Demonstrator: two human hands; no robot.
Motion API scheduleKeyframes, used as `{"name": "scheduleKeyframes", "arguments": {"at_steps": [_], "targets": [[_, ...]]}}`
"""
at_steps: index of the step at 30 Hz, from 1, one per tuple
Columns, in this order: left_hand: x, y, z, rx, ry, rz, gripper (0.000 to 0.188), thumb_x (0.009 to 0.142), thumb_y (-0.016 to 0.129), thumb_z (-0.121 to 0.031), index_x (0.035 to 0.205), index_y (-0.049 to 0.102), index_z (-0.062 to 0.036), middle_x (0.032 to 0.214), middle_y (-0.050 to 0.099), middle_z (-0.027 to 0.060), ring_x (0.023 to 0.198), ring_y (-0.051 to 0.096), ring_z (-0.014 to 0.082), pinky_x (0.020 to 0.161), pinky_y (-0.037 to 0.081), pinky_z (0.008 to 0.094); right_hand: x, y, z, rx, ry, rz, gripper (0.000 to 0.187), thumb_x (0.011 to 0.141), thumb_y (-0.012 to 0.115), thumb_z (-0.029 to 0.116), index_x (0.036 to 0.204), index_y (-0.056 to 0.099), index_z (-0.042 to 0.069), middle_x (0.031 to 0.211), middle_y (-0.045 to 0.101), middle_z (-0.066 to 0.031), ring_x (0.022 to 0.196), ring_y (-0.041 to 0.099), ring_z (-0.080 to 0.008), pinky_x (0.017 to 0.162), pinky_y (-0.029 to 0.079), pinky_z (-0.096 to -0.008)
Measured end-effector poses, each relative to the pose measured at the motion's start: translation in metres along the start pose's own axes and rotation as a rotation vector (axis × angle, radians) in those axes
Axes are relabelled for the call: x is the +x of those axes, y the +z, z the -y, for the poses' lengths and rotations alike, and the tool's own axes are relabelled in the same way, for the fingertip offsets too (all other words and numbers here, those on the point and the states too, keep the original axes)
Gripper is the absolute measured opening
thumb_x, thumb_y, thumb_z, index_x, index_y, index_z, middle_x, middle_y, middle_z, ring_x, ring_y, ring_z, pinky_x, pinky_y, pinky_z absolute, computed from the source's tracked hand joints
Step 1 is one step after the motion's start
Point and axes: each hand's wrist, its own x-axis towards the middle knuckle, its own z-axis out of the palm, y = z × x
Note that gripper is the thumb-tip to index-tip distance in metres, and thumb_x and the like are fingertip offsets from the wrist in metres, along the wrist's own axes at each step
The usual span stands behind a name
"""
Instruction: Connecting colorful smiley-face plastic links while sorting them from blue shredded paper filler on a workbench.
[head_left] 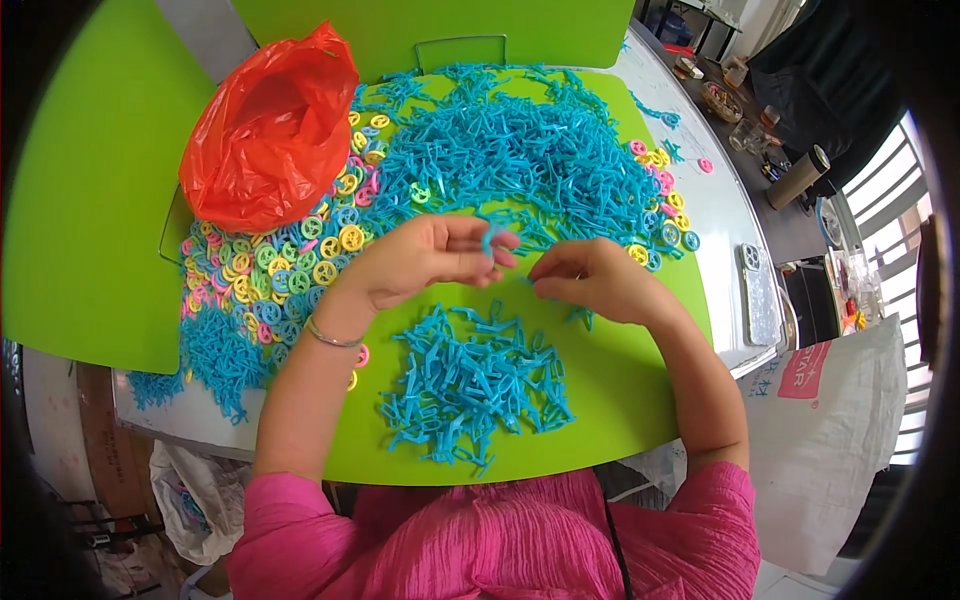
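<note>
Over the middle of the green board (pixel 620 400), my left hand (pixel 430 258) pinches a small blue plastic piece (pixel 488 238), blurred by motion. Just to its right, my right hand (pixel 605 284) has its fingers pressed together; whatever they hold is mostly hidden. A small gap separates the two hands. Below them lies a loose pile of blue plastic pieces (pixel 475 385) with loops and stems. Beyond my hands spreads a much larger heap of similar thin blue pieces (pixel 520 145). A single green ring (pixel 419 192) sits at that heap's near left side.
An open red plastic bag (pixel 270 130) stands at the far left, beside many pink, yellow, green and blue rings (pixel 290 270). More blue pieces (pixel 225 355) lie near left. Several rings (pixel 672 205) border the heap's right side. A phone (pixel 755 295) rests at the table's right edge.
</note>
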Motion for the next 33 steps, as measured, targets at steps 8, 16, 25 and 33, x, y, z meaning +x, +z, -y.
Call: {"name": "scheduleKeyframes", "arguments": {"at_steps": [8,16,25,33], "targets": [[-0.018,-0.011,-0.024,0.847,0.010,0.437,0.037,0.081,0.073,-0.016,0.114,0.065,-0.0014,0.113,0.066,0.0068,0.106,0.060,0.0171,0.094,0.046,0.0312,0.007,-0.002,-0.002,0.158,0.028,-0.103,0.025,0.087,0.066,0.016,0.108,0.065,0.001,0.089,0.069,-0.0034,0.080,0.062,-0.0089,0.069,0.049,-0.0242],[0.009,0.022,0.008,0.392,-0.103,-0.130,0.026,0.092,0.062,-0.023,0.110,0.066,-0.0055,0.100,0.067,0.0036,0.093,0.063,0.0122,0.075,0.051,0.0262,0.015,0.029,-0.001,0.357,-0.173,-0.247,0.020,0.091,0.064,0.017,0.098,0.058,0.000,0.087,0.067,-0.0053,0.074,0.063,-0.0107,0.063,0.052,-0.0271],[0.014,-0.011,0.014,-0.517,0.047,-0.174,0.019,0.094,0.056,-0.017,0.104,0.058,-0.0008,0.108,0.064,0.0130,0.099,0.064,0.0225,0.085,0.055,0.0306,0.029,0.027,-0.016,-0.098,-0.207,-0.406,0.014,0.086,0.065,0.012,0.096,0.066,0.003,0.091,0.067,-0.0081,0.080,0.065,-0.0164,0.067,0.052,-0.0309],[0.015,0.012,0.010,-0.346,0.134,-0.175,0.026,0.095,0.055,-0.014,0.115,0.057,0.0026,0.110,0.063,0.0130,0.101,0.064,0.0220,0.086,0.055,0.0262,0.044,0.033,-0.034,-0.717,-0.463,-0.459,0.013,0.081,0.063,0.015,0.091,0.062,0.006,0.083,0.058,-0.0099,0.084,0.058,-0.0302,0.075,0.050,-0.0408]]}}
